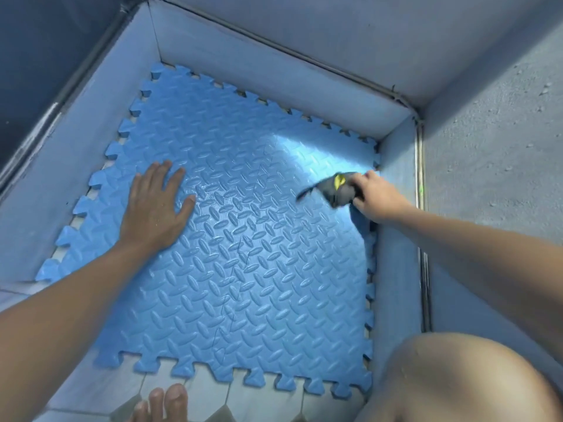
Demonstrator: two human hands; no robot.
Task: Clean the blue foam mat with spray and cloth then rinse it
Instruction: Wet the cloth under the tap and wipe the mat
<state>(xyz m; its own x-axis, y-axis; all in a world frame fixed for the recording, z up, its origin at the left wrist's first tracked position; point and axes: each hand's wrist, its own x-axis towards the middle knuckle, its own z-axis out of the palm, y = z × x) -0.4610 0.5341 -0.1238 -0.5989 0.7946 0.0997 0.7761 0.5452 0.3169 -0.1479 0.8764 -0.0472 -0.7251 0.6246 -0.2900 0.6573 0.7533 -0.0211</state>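
The blue foam mat [243, 239], with a raised leaf pattern and jigsaw edges, lies flat on the tiled floor in a corner. My left hand [155, 205] presses flat on its left part, fingers spread. My right hand [373, 196] grips a bunched grey cloth [336, 190] with a yellow patch, held against the mat near its right edge. A wet sheen shows on the mat between the hands. No spray bottle is in view.
Low grey walls [274, 83] enclose the mat at the back, left and right. A metal strip [422, 193] runs along the right wall. My toes [164, 400] and bent knee [457, 379] are at the front, on pale floor tiles [198, 394].
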